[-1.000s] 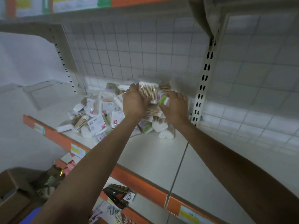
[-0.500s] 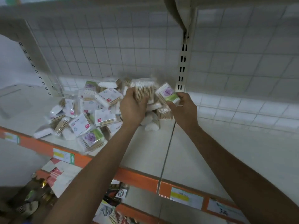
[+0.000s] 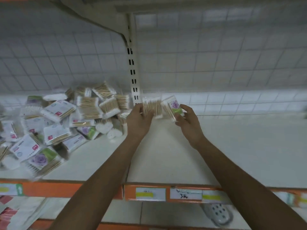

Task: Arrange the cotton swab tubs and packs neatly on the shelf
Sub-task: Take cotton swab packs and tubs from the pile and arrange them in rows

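My left hand grips a clear pack of wooden cotton swabs held upright above the white shelf. Just to its right, my right hand holds a swab pack with a purple rose and green label. Both packs are near the back of the shelf, right of the slotted upright. A jumbled heap of swab packs and tubs covers the left part of the shelf; some show pink labels, others purple roses.
A slotted metal upright divides the wire-grid back panel. The shelf's orange front edge carries price labels. A lower shelf holds red and white packets. The shelf to the right of my hands is bare.
Both hands have carried their packs rightwards, away from the heap and past the upright. The view has swung right, so the heap now sits at the left.
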`<action>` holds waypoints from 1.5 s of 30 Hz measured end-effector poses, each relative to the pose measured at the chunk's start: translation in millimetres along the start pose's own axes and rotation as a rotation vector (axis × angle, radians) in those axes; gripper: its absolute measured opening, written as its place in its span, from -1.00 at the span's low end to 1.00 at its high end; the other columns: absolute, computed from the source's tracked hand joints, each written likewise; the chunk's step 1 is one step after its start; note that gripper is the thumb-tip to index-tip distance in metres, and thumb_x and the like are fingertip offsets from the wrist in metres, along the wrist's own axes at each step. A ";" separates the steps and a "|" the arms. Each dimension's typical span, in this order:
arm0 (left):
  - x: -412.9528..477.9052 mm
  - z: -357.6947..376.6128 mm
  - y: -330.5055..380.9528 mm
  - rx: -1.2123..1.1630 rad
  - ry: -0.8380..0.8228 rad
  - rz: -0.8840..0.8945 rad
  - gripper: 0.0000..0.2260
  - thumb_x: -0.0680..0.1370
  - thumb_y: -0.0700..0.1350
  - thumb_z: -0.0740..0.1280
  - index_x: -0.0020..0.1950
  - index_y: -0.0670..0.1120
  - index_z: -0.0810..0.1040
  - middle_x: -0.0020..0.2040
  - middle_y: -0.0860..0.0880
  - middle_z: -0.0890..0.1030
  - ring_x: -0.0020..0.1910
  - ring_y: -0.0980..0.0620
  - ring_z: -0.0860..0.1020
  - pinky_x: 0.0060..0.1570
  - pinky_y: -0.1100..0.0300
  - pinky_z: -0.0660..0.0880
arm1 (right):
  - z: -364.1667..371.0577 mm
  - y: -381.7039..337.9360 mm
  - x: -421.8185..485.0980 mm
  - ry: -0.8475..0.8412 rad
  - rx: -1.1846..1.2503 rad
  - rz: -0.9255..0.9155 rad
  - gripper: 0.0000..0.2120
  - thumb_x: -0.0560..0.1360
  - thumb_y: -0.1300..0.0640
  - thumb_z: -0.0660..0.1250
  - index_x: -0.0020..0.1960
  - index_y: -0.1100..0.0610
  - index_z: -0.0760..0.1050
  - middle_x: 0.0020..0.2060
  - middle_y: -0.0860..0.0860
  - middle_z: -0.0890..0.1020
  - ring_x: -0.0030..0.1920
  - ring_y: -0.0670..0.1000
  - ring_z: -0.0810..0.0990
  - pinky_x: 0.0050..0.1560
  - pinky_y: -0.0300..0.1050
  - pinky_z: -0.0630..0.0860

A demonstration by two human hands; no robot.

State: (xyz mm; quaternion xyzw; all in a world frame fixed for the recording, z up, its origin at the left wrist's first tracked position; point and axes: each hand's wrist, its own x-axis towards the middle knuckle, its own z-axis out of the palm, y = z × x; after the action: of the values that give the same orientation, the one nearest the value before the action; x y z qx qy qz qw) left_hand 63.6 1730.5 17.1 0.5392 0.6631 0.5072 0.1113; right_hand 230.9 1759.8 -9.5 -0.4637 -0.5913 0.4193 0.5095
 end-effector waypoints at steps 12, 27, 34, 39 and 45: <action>-49.0 130.9 84.5 -0.111 -0.128 -0.002 -0.79 0.48 -0.05 0.42 0.07 -0.07 0.53 -0.12 0.11 0.57 -0.26 0.26 0.50 -0.26 0.52 0.34 | -144.5 21.9 1.5 0.042 -0.055 0.108 -0.40 0.30 -0.16 0.49 0.18 0.02 0.30 -0.08 -0.10 0.55 -0.08 -0.07 0.58 -0.05 -0.15 0.53; -75.3 231.7 108.3 -0.089 -0.231 -0.154 -0.92 0.48 -0.08 0.41 -0.06 -0.04 0.61 -0.15 -0.02 0.64 -0.15 0.00 0.59 -0.04 0.17 0.47 | -280.3 69.9 12.0 0.082 -0.103 0.224 -0.54 0.40 0.00 0.45 0.24 0.07 0.43 0.05 -0.07 0.57 0.06 -0.04 0.56 0.14 -0.10 0.49; -50.4 239.5 101.4 -0.083 -0.237 -0.177 -0.93 0.49 -0.12 0.41 -0.04 -0.03 0.60 -0.10 0.04 0.62 -0.15 0.08 0.59 -0.09 0.30 0.38 | -278.7 67.2 20.1 -0.064 0.105 0.248 -0.52 0.49 0.27 0.25 0.38 0.13 0.28 0.15 0.09 0.53 0.14 0.06 0.54 0.21 0.04 0.48; -34.9 246.0 93.7 -0.001 -0.257 -0.152 -0.92 0.51 -0.12 0.38 -0.01 -0.07 0.58 -0.11 0.06 0.57 -0.17 0.12 0.52 -0.14 0.35 0.31 | -272.3 64.7 29.7 -0.083 0.194 0.268 -0.46 0.30 0.22 0.20 0.29 0.17 0.32 0.13 0.09 0.51 0.13 0.05 0.53 0.16 0.03 0.49; -19.8 256.6 85.0 0.093 -0.266 -0.120 -0.86 0.51 -0.09 0.37 -0.03 -0.15 0.58 -0.13 0.00 0.59 -0.13 0.03 0.53 -0.11 0.26 0.33 | -269.4 69.0 37.8 -0.078 0.102 0.240 -0.67 0.47 0.39 0.17 0.20 0.16 0.34 -0.03 0.03 0.49 0.01 0.02 0.49 0.11 -0.03 0.45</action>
State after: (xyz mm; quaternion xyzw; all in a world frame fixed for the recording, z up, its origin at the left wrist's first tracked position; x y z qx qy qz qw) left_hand 300.8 1847.7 -41.7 0.5656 0.6963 0.3924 0.2032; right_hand 504.4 1817.9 -33.4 -0.4878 -0.5290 0.5244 0.4551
